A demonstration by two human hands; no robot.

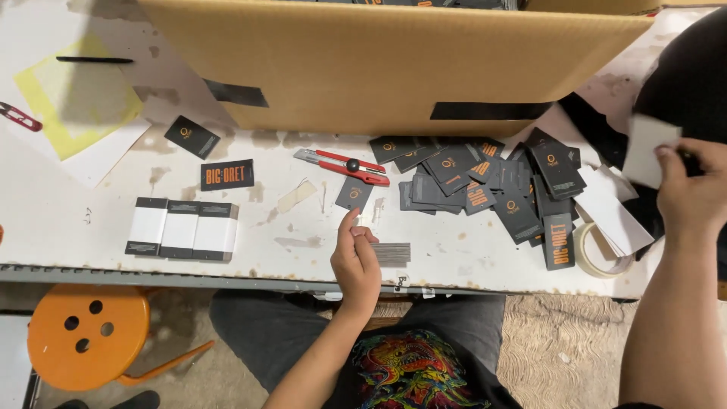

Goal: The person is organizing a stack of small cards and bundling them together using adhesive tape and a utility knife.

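The left hand [356, 261] hovers over the front edge of the white table [68, 220], fingers curled loosely inward, the index finger raised and pointing up toward a single dark card [354, 193] lying just beyond it. The fingertips rest against a neat stack of dark cards [391, 253] lying flat beside the hand; whether they actually pinch it I cannot tell. The right hand [693, 193] is up at the far right, thumb and fingers pressed together on a white card [647, 150] that it holds tilted and blurred. Between the two hands lies a loose heap of dark cards [492, 185] with orange marks. A red utility knife [342, 166] lies near the single card, before the cardboard box [394, 64]
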